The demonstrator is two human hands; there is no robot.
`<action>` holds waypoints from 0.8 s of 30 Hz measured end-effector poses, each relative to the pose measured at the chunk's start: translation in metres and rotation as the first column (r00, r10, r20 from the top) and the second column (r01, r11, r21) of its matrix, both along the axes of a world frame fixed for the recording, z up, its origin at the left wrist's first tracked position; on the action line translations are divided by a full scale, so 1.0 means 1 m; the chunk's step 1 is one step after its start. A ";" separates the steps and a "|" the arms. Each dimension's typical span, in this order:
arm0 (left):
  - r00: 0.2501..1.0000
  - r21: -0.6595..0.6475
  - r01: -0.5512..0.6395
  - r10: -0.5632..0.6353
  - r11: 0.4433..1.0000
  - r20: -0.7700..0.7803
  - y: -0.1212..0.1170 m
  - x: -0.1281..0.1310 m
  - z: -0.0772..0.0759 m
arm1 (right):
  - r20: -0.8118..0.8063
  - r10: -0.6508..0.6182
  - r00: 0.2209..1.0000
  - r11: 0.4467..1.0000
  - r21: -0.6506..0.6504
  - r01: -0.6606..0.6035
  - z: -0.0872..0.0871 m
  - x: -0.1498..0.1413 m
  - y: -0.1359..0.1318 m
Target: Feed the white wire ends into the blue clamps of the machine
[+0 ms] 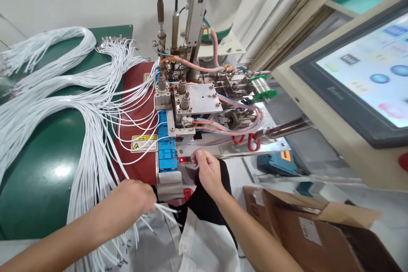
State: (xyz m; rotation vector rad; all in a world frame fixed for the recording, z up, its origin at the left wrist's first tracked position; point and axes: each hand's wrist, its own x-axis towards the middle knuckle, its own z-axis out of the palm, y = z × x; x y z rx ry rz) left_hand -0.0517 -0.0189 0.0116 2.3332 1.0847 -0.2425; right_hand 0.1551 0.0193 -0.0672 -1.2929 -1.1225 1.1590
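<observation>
My left hand (135, 197) is closed around a few white cables (165, 209), whose stripped ends stick out past the fingers toward my lap. My right hand (207, 170) is pinched beside the front end of the machine, close to a small red light (181, 160); what its fingers hold, if anything, is too small to make out. Between my hands runs a row of blue clamps (167, 154) with several white cables leading into it. A curved metal guide (170, 185) sits at the near end of that row. A big bundle of white cables (92, 148) hangs over the table edge.
A green table (41, 178) bears more cable bundles at left. The soldering machine (200, 97) carries a solder wire spool (262, 89). A touchscreen panel (366, 68) juts in at right. Below it stand an open cardboard box (306, 229) and a blue container (276, 164).
</observation>
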 end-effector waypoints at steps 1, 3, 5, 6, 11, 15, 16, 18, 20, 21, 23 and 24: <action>0.996 -0.038 -0.011 0.014 0.999 0.087 0.006 0.004 0.004 | -0.009 0.016 1.000 1.000 -0.005 -0.016 0.000 0.000 -0.002; 0.968 -0.084 -0.120 0.135 0.989 0.213 0.016 0.012 0.008 | -0.052 0.057 0.997 0.998 -0.021 -0.058 0.001 0.002 -0.006; 0.906 -0.087 -0.296 0.309 0.951 0.288 0.020 0.019 0.007 | -0.125 0.097 0.987 0.994 -0.032 -0.102 0.002 0.003 -0.012; 0.873 -0.082 -0.367 0.373 0.927 0.313 0.020 0.023 0.004 | -0.166 0.110 0.980 0.993 -0.026 -0.116 0.003 0.004 -0.015; 0.766 -0.101 -0.484 0.476 0.869 0.431 0.020 0.043 -0.012 | -0.181 0.078 0.980 0.996 0.060 -0.068 0.018 0.004 -0.022; 0.547 -0.348 -0.569 0.659 0.745 0.516 0.020 0.056 -0.019 | -0.157 0.106 0.982 0.994 0.046 -0.099 0.031 -0.003 -0.015; 0.484 -0.424 -0.572 0.706 0.703 0.518 0.020 0.058 -0.020 | -0.207 0.107 0.973 0.994 0.013 -0.107 0.032 -0.006 -0.013; 0.393 -0.543 -0.544 0.766 0.640 0.509 0.020 0.060 -0.020 | -0.332 0.076 0.940 0.990 -0.087 -0.111 0.032 -0.012 -0.011; 0.366 -0.614 -0.494 0.788 0.615 0.495 0.021 0.059 -0.019 | -0.426 0.060 0.903 0.971 -0.186 -0.152 0.030 -0.017 -0.010; 0.373 -0.638 -0.464 0.789 0.614 0.488 0.022 0.058 -0.017 | -0.449 0.067 0.891 0.958 -0.219 -0.183 0.030 -0.018 -0.010; 0.383 -0.664 -0.427 0.788 0.613 0.482 0.024 0.056 -0.015 | -0.444 0.092 0.891 0.945 -0.242 -0.218 0.029 -0.019 -0.010; 0.374 -0.671 -0.424 0.792 0.608 0.482 0.026 0.055 -0.014 | -0.422 0.096 0.902 0.950 -0.231 -0.209 0.029 -0.018 -0.010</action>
